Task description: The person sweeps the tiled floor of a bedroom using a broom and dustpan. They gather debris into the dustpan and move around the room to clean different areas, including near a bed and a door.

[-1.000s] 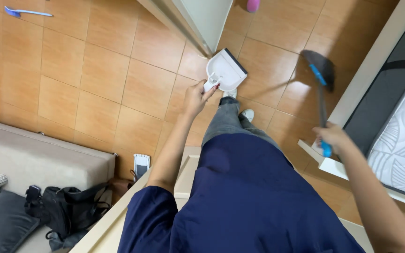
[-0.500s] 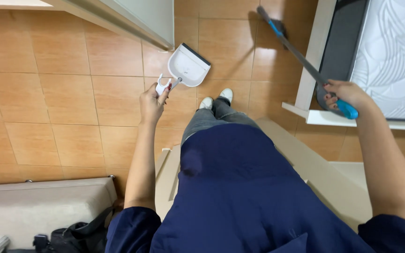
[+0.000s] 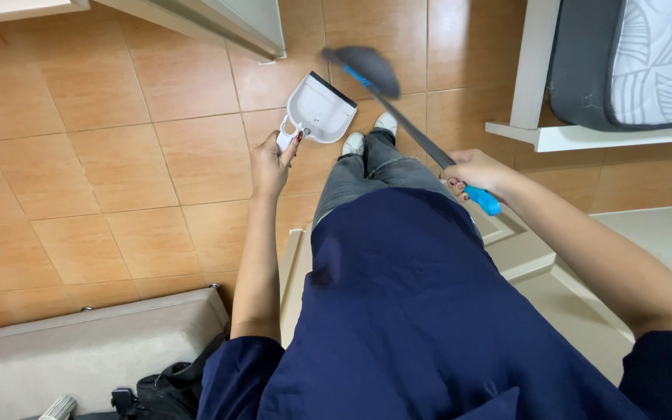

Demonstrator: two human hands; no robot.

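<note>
My left hand [image 3: 271, 162] grips the handle of a white dustpan [image 3: 319, 109], which hangs above the tiled floor just left of my white shoes [image 3: 369, 134]. My right hand [image 3: 472, 173] is closed around the blue grip of a broom handle [image 3: 415, 134]. The broom's dark head [image 3: 362, 65] sits over the floor beside the dustpan's right edge, close to it.
Orange floor tiles [image 3: 103, 179] spread to the left. A white bed frame [image 3: 538, 85] with a grey mattress [image 3: 639, 62] stands at the upper right. A beige bench [image 3: 79, 354] with a black bag [image 3: 165, 393] lies at the lower left; a cabinet edge [image 3: 219, 23] runs along the top.
The view has swung right. The broom head has moved leftward from near the bed frame to beside the dustpan. My left hand still holds the dustpan out in front.
</note>
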